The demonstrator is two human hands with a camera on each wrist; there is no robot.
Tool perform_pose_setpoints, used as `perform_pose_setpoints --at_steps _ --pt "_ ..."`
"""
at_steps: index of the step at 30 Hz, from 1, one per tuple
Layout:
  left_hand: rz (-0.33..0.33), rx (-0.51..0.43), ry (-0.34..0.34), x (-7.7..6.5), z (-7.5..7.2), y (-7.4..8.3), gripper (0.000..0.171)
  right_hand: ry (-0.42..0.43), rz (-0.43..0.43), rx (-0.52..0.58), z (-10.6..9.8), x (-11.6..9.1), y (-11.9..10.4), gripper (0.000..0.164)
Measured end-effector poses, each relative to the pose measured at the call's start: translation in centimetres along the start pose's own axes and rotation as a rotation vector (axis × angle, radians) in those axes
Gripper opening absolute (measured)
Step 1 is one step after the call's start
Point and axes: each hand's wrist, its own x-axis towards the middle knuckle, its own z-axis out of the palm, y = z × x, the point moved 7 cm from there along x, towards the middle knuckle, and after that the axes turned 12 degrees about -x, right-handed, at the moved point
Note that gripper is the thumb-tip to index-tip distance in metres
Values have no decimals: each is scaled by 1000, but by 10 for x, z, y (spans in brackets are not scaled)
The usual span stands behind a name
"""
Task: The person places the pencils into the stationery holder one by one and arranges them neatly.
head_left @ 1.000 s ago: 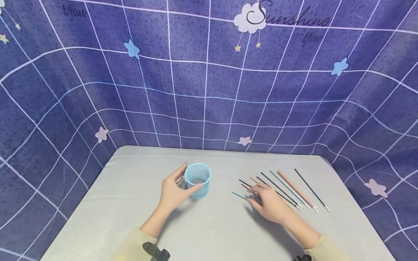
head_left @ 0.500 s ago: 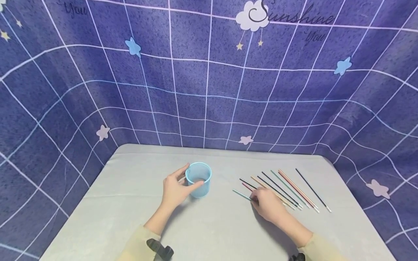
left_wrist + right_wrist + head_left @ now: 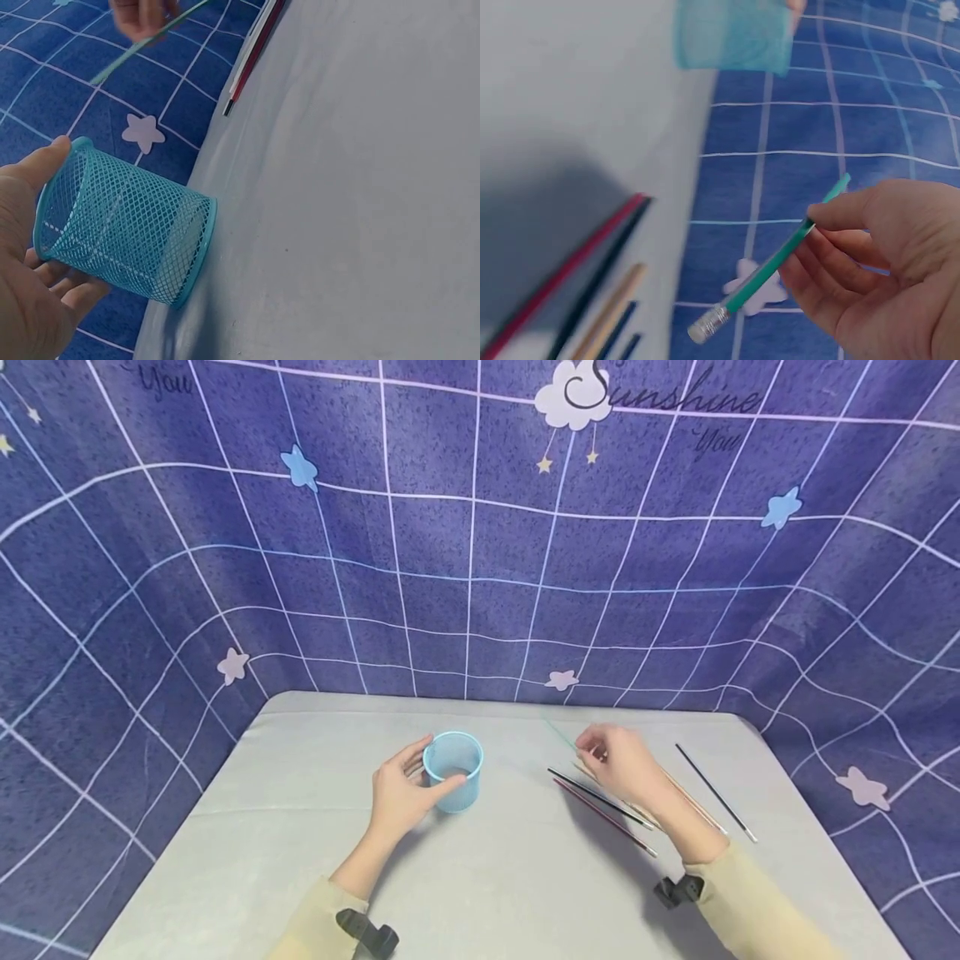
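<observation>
A light-blue mesh pencil cup (image 3: 135,225) stands upright on the table, its mouth facing up. My left hand (image 3: 401,797) grips it from the left, thumb at the near side of the rim and fingers round the far side. Above the table to the right, my right hand (image 3: 621,764) pinches a green pencil (image 3: 763,279) between thumb and fingers. The pencil's eraser end, with its silver ferrule, shows in the right wrist view; the other end points away toward the back wall. Below that hand lie a dark red pencil (image 3: 606,818) and a black pencil (image 3: 596,795).
More pencils lie partly hidden under the right forearm, among them an orange one (image 3: 697,802). A dark pencil (image 3: 716,792) lies apart at the far right. A blue grid-patterned cloth (image 3: 480,543) hangs round the back and sides of the grey-covered table (image 3: 480,893).
My right hand has picked up the green pencil from the near-left of the row and lifted it up and back. The dark red pencil has shifted nearer. The left hand stays on the cup.
</observation>
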Motion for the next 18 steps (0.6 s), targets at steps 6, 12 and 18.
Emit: perform_pose_setpoints --at_steps 6,12,18 --pt "-8 4 -4 1 0 -3 83 98 21 134 -19 28 -22 4" --pt "-18 -3 -11 2 0 -3 82 204 -9 253 -25 52 -56 8" --pt "-4 15 -13 2 0 -1 82 262 -71 410 -22 70 -88 9"
